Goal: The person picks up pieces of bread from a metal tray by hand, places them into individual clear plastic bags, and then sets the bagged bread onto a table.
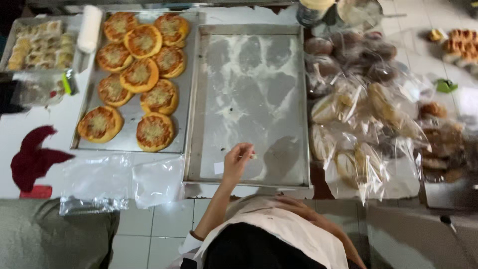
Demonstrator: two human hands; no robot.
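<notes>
My left hand (238, 159) reaches over the near edge of an empty metal tray (251, 60) dusted with flour. Its fingertips are pinched on a small pale piece (253, 156) just above the tray floor. A small white paper square (218, 168) lies on the tray beside that wrist. My right forearm (318, 219) rests across my white apron (279, 229). My right hand (280, 200) is tucked against the apron below the tray's front rim, and its fingers are hard to make out.
A second metal tray (130, 117) on the left holds several round topped buns (154, 132). Bagged breads (363, 109) are piled on the right. Empty clear bags (114, 182) and a red cloth (32, 159) lie near the counter's front-left edge. Small pastries (40, 45) sit far left.
</notes>
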